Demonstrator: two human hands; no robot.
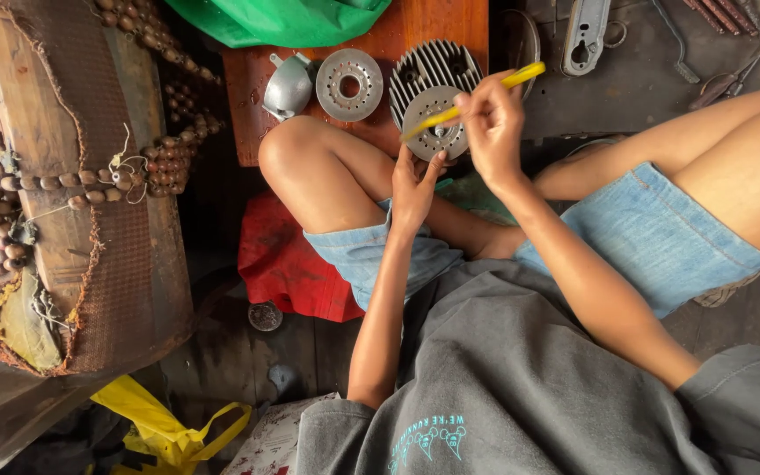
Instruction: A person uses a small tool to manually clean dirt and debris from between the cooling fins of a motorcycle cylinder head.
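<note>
At upper centre of the frame the left hand (413,185) grips the lower edge of a round metal disc (434,122), holding it up in front of a finned cylinder head (433,70). The right hand (492,119) is clenched around a yellow tool (477,98) laid across the disc. Further left on the wooden board (252,97) lie a second disc (349,84) and a metal cover (288,86).

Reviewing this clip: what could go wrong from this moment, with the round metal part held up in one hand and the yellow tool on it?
1. The left hand supports the round metal disc only from below, so tool pressure might tip or drop it onto the finned metal part.
2. The yellow tool in the right hand could slip toward the left fingers.
</note>
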